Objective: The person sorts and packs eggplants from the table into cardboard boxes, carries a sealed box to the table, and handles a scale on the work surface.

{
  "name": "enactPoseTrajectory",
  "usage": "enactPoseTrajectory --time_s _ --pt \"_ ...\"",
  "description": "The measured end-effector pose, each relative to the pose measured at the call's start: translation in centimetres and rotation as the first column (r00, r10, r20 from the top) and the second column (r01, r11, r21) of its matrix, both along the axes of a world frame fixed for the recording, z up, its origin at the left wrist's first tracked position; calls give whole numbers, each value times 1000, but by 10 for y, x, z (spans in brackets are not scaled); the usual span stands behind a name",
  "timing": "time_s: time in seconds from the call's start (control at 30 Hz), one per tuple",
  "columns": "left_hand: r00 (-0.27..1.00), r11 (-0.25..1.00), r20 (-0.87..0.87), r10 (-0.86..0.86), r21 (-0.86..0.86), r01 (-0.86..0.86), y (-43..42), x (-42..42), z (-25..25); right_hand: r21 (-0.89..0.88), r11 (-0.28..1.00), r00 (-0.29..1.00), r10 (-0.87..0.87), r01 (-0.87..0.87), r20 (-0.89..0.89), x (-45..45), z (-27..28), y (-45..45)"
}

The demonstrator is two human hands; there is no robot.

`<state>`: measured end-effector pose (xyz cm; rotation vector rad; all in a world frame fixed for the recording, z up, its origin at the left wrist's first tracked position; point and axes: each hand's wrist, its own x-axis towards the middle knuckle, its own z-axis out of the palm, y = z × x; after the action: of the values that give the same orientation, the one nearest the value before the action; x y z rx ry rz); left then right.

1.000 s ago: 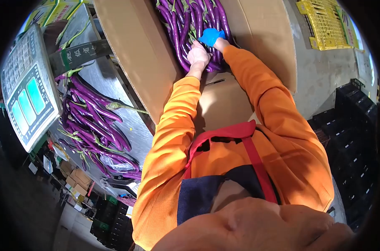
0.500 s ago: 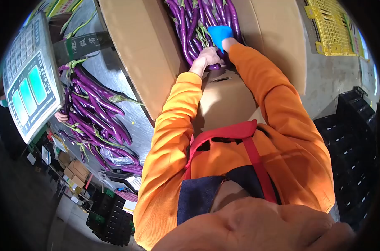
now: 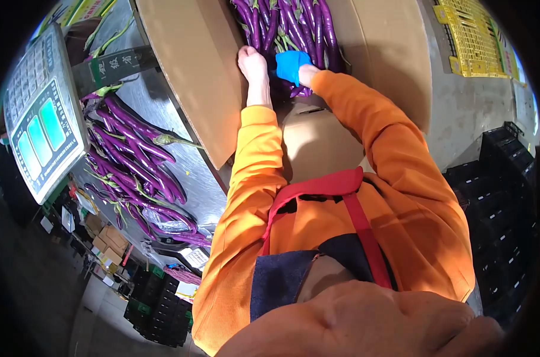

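Long purple eggplants [image 3: 291, 21] lie side by side in an open cardboard box [image 3: 190, 65] at the top centre of the frame, most of them running lengthwise up the picture. Your bare left hand [image 3: 255, 66] is beside the box's left wall, just left of the pile, its fingers curled together; you cannot tell from this view whether they pinch anything. Your right hand [image 3: 292, 66], wrapped in blue, rests over the near end of the pile, close to some green stems [image 3: 286, 41]. Its fingertips are hidden, so its grip cannot be told.

For good handling, settle each eggplant parallel to its neighbours with light, flat pressure, since the glossy skin looks easy to scuff. Guide with the palm rather than the fingertips, and turn stiff stems away from neighbouring skins. At the left wall, slide the fingers down between cardboard and eggplants without forcing, so nothing bends or snaps.

More eggplants [image 3: 136, 160] lie loosely on a metal table [image 3: 192, 172] at left, beside a scale [image 3: 44, 122] with lit displays.
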<state>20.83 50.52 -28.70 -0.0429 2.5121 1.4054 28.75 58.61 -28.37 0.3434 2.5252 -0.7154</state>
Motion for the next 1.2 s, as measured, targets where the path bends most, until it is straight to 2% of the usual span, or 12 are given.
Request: enactPoseTrajectory --time_s 0.1,0.33,0.4,0.47,0.57,0.63,0.73,0.9,0.93,1.0,1.03,1.2 --pt "992 998 116 -55 -22 58 -11 2 -11 -107 980 962 -189 170 -196 8 -16 -7" --pt "926 962 335 -176 -140 234 -9 12 7 -247 887 875 -440 390 -200 25 28 -4" --pt "910 981 396 -124 185 53 -6 8 4 -261 862 847 -489 434 -206 24 31 -3" --pt "900 941 424 -103 334 -50 -6 3 -2 -657 629 765 -633 416 -121 22 28 6" --pt "636 581 685 -356 695 -423 -9 -9 -13 -850 386 733 -680 360 2 21 31 21" --pt "626 566 719 -302 663 -489 -3 -4 4 -899 227 732 -667 375 137 26 31 25" --pt "583 516 784 -216 598 -613 5 5 21 -879 272 730 -673 392 117 30 22 17" --pt "617 462 675 -405 734 -499 2 3 25 -905 141 658 -732 401 178 37 4 43" --pt "620 454 650 -439 756 -470 1 2 25 -901 140 652 -736 410 182 42 5 43" --pt "617 444 624 -479 779 -443 5 5 27 -388 855 862 -451 344 -231 47 13 43" --pt "643 508 588 -490 793 -338 6 6 30 26 979 937 -186 202 -296 48 17 44" --pt "645 629 506 -572 776 -50 15 22 37 226 958 977 -140 174 -158 57 -10 46"
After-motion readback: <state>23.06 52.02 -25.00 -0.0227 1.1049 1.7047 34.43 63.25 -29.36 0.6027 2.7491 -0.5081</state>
